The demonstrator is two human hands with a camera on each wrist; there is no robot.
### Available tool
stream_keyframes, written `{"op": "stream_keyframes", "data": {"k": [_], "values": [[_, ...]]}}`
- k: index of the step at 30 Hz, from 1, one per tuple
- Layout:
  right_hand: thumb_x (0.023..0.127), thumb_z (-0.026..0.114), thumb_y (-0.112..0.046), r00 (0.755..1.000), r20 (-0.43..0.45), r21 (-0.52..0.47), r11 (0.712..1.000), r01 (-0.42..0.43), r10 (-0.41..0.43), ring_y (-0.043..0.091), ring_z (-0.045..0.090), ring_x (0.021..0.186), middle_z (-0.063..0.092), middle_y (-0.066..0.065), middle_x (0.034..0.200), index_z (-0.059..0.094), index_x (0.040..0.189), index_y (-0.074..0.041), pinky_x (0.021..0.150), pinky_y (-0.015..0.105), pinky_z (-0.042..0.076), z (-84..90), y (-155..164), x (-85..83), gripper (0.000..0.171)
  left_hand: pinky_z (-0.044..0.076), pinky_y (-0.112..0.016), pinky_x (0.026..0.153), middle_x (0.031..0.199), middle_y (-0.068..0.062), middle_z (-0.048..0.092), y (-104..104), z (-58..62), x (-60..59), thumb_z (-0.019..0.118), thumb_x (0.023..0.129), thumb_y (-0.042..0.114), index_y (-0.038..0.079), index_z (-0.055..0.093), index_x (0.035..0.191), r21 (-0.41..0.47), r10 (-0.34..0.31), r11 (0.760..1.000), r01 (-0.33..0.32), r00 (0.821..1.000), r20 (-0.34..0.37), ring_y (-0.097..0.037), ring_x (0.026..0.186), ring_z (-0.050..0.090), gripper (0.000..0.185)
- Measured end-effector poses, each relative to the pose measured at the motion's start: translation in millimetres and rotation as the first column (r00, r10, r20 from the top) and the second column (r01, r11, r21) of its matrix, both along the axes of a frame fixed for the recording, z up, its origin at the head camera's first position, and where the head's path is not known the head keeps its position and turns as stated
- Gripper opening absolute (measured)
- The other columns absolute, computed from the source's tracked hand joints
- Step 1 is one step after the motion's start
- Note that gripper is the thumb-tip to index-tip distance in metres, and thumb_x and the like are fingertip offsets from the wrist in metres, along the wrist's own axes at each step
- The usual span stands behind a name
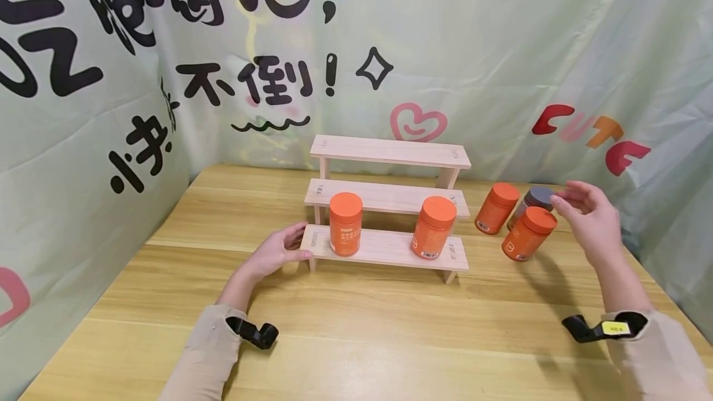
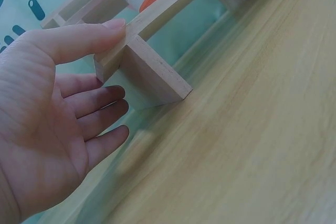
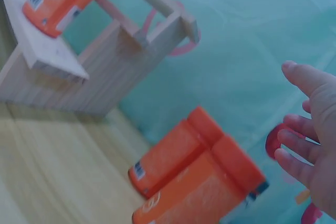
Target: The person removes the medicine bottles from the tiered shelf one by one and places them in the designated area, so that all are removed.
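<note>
Nearest the camera are two beige sleeves (image 1: 203,351), each with a black wrist device (image 1: 253,332). The left hand (image 1: 273,254) pinches the left end of the lowest step of a wooden rack (image 1: 387,246). The right hand (image 1: 592,218) holds nothing — thumb and fingers apart — just beside a grey-lidded jar (image 1: 537,198). Two orange jars (image 1: 346,228) stand on the lowest step; two further orange jars (image 1: 526,239) stand with the grey-lidded one on the table (image 1: 356,345), right of the rack.

The left hand (image 1: 275,254) holds the left end of a three-tier wooden stand (image 1: 387,195); the right hand (image 1: 593,218) is beside a grey-lidded jar (image 1: 538,197).
</note>
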State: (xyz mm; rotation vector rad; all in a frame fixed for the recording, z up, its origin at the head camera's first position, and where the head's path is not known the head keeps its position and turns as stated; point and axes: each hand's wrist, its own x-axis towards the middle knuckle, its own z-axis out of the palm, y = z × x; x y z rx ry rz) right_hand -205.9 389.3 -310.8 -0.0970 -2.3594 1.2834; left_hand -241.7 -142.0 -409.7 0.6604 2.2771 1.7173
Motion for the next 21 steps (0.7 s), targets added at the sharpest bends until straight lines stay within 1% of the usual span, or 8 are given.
{"op": "stream_keyframes", "data": {"k": [2,8,11,16,21], "values": [[0.090,0.061,-0.027,0.999,0.018,0.007,0.999,-0.031,0.031,-0.010,0.049,0.088,0.051,-0.025,0.097,0.047,0.125,-0.025,0.070,0.001,0.038,6.2,-4,0.3,0.038,0.024,-0.049,0.108,0.142,-0.030,0.029,0,0.0,0.0,0.067,0.084,0.008,-0.013,0.019,0.141,-0.004,0.000,1.000,0.000,1.000,-0.005,-0.042,0.130,0.031,0.077],[0.093,0.056,-0.030,0.986,0.068,0.035,0.988,-0.152,0.150,-0.010,0.051,0.090,0.051,-0.019,0.104,0.042,0.133,-0.017,0.073,0.001,0.040,18.7,-22,-0.6,0.044,0.024,-0.049,0.108,0.143,-0.030,0.028,0,0.2,0.2,0.066,0.084,0.007,-0.013,0.019,0.141,-0.002,-0.003,1.000,0.003,1.000,-0.003,-0.041,0.130,0.031,0.076],[0.093,0.055,-0.028,0.976,0.061,0.029,0.977,-0.210,0.208,-0.008,0.052,0.094,0.053,-0.014,0.108,0.041,0.133,-0.015,0.076,0.003,0.042,21.3,-34,-2.9,0.044,0.025,-0.048,0.108,0.143,-0.030,0.028,0,-0.4,0.1,0.066,0.085,0.008,-0.013,0.019,0.141,-0.006,-0.003,1.000,0.003,1.000,-0.002,-0.041,0.130,0.031,0.077],[0.094,0.054,-0.021,0.948,0.038,0.003,0.949,-0.316,0.316,-0.003,0.053,0.099,0.055,-0.010,0.111,0.040,0.135,-0.013,0.078,0.006,0.043,22.3,-53,-6.7,0.044,0.025,-0.048,0.108,0.144,-0.029,0.028,-1,-1.4,-0.7,0.067,0.085,0.011,-0.012,0.020,0.142,-0.011,0.001,1.000,-0.001,1.000,0.001,-0.040,0.131,0.030,0.077],[0.093,0.056,-0.020,0.931,0.038,0.001,0.932,-0.363,0.363,-0.002,0.053,0.099,0.057,-0.011,0.111,0.039,0.135,-0.010,0.078,0.007,0.042,21.9,-72,-9.3,0.046,0.025,-0.048,0.108,0.143,-0.029,0.029,-1,-0.7,-0.8,0.067,0.085,0.011,-0.012,0.020,0.142,-0.008,0.001,1.000,-0.001,1.000,0.000,-0.040,0.131,0.031,0.077]]}}
